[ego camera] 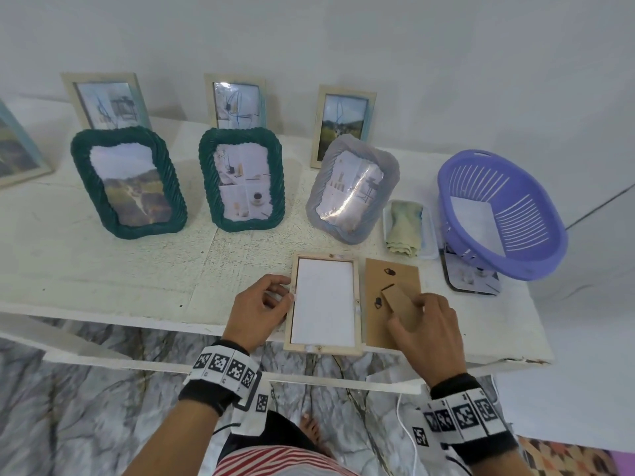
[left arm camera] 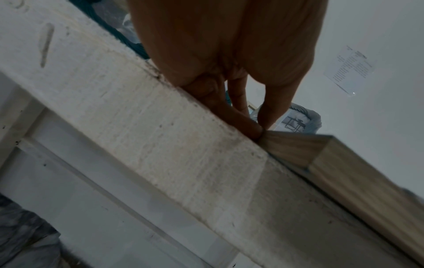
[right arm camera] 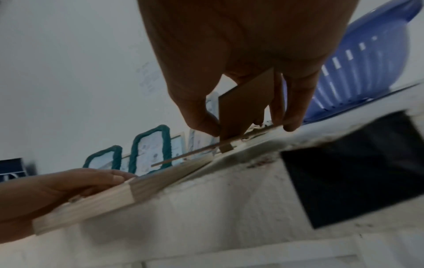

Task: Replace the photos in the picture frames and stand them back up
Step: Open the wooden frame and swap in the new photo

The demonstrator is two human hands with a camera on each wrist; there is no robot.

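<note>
A pale wooden picture frame (ego camera: 323,350) lies face down at the table's front edge, a white sheet (ego camera: 324,302) showing in its opening. My left hand (ego camera: 264,304) holds the frame's left side (left arm camera: 296,148), fingertips on its rail. Right of it lies the brown backing board (ego camera: 405,273) with its stand flap (ego camera: 400,304) lifted. My right hand (ego camera: 426,329) pinches that flap (right arm camera: 245,108) between thumb and fingers, and the board's edge (right arm camera: 183,156) is raised slightly off the table.
Two green woven frames (ego camera: 129,182) (ego camera: 242,178) and a grey one (ego camera: 354,187) stand behind, with several wooden frames (ego camera: 342,127) along the wall. A purple basket (ego camera: 501,214) holding white paper, a folded cloth (ego camera: 405,226) on a tray and an acrylic frame (ego camera: 470,278) sit at right.
</note>
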